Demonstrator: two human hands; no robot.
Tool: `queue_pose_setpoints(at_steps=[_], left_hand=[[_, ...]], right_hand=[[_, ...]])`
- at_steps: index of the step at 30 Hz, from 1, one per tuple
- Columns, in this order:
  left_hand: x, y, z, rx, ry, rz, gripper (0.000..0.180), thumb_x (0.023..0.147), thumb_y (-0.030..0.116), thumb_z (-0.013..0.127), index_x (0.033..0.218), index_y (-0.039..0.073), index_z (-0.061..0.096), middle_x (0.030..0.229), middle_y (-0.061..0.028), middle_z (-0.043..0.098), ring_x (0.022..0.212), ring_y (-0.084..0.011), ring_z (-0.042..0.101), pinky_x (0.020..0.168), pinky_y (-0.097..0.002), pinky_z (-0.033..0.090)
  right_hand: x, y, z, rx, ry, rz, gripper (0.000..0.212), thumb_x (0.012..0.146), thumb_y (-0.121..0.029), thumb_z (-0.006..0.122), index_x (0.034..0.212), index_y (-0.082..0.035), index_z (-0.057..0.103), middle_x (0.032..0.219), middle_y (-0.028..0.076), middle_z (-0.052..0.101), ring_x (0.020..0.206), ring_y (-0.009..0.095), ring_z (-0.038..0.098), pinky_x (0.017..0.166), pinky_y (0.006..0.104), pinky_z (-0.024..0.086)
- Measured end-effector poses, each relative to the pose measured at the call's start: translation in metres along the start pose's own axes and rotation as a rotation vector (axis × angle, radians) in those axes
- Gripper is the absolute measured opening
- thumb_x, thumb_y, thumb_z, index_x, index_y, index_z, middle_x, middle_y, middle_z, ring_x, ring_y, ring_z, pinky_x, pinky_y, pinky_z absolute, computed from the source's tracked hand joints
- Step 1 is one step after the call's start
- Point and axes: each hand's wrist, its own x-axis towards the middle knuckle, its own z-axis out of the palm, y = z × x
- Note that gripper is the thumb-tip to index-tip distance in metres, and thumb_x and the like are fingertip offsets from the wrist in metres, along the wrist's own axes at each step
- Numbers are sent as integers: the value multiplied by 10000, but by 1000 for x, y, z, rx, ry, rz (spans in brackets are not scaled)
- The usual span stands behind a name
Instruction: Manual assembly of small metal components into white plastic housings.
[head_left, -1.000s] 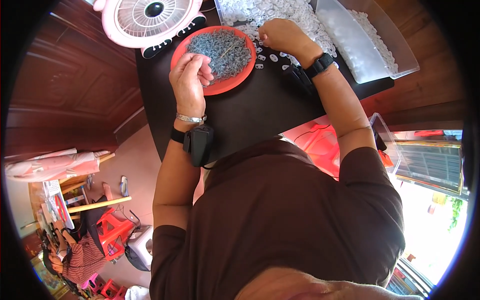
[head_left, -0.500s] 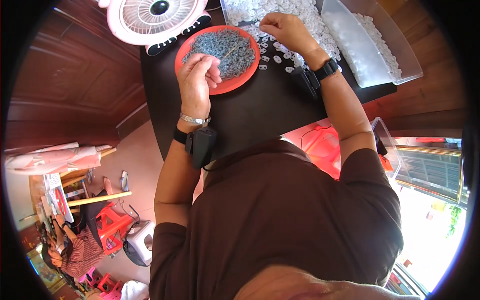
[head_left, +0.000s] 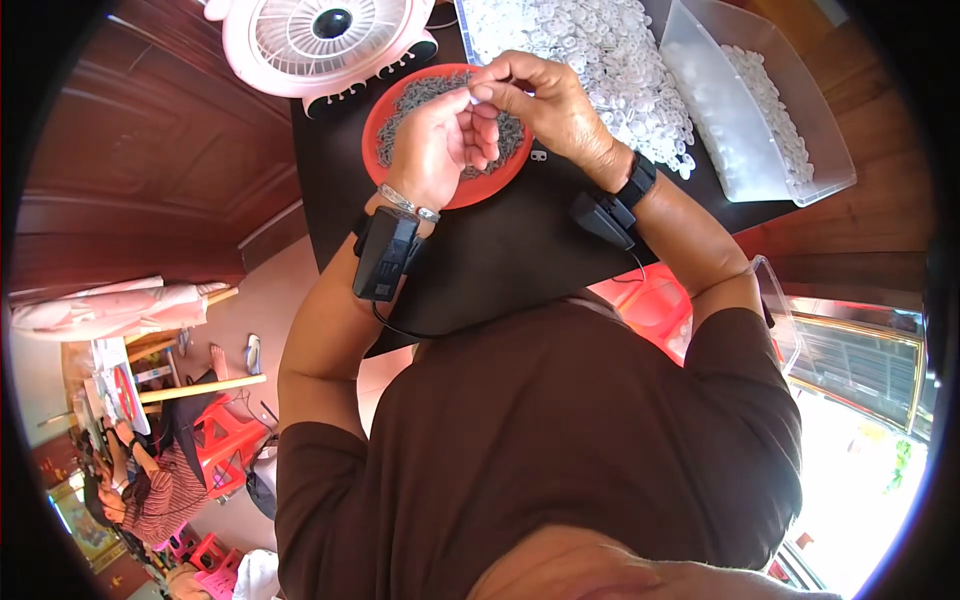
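My left hand (head_left: 440, 148) and my right hand (head_left: 548, 104) meet at the fingertips above a round red plate (head_left: 372, 135). The plate is heaped with small grey pieces (head_left: 412, 94). Thumb and index finger of each hand are pinched together. A speck of white shows where the fingertips touch, too small to name. The other fingers of my left hand curl inward. Just beyond my right hand spreads a large pile of small white plastic pieces with holes (head_left: 580, 40). One loose white piece (head_left: 539, 156) lies on the black table beside the plate.
A pink fan (head_left: 330, 45) stands at the far left of the black table (head_left: 470, 260). At the right is a clear plastic bin (head_left: 735, 150) with more white pieces. A red stool (head_left: 650, 300) is below the table edge. Another person (head_left: 165, 490) sits at the lower left.
My right hand has come left from the white pile to my left hand. My left hand has shifted right over the plate, and their fingertips now meet. The view has shifted slightly.
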Motion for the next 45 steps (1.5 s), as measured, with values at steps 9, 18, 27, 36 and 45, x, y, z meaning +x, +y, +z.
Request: queue_pose_setpoints(at_steps=[9, 18, 27, 36, 45], left_hand=[[-3, -2, -16, 171, 107, 156, 163, 890, 190, 478, 881, 40, 541, 698, -41, 558, 597, -127, 548, 523, -223, 398], [-3, -8, -14, 388, 133, 201, 191, 900, 196, 470, 864, 28, 554, 700, -44, 557, 588, -115, 531, 532, -220, 396], [-5, -4, -13, 355, 148, 201, 199, 900, 190, 479, 855, 16, 564, 692, -43, 557, 579, -117, 530, 521, -217, 388], [-1, 4, -30, 219, 275, 354, 156, 860, 161, 515, 828, 24, 582, 656, -31, 558, 551, -118, 533, 511, -220, 386], [1, 3, -34, 220, 276, 361, 145, 844, 152, 529, 811, 30, 599, 653, -31, 563, 545, -120, 535, 496, -219, 381]], right_hand=[[-2, 26, 7, 10, 13, -69, 123, 813, -92, 693, 920, -56, 643, 870, 4, 633, 796, 75, 589, 705, 230, 482], [-7, 18, 9, -227, 17, -99, 164, 784, -80, 707, 934, -67, 642, 863, 15, 630, 735, 96, 592, 629, 224, 474], [-2, 16, -1, -287, -21, -154, 230, 744, -177, 742, 944, -96, 660, 879, 35, 637, 785, 167, 618, 649, 267, 492], [-5, 21, 12, -1004, -260, -346, 123, 739, -155, 676, 797, -62, 621, 859, 68, 565, 896, 261, 535, 796, 348, 465], [-1, 23, 15, -910, -215, -392, 128, 744, -138, 667, 782, -46, 588, 824, 72, 545, 856, 264, 526, 768, 364, 461]])
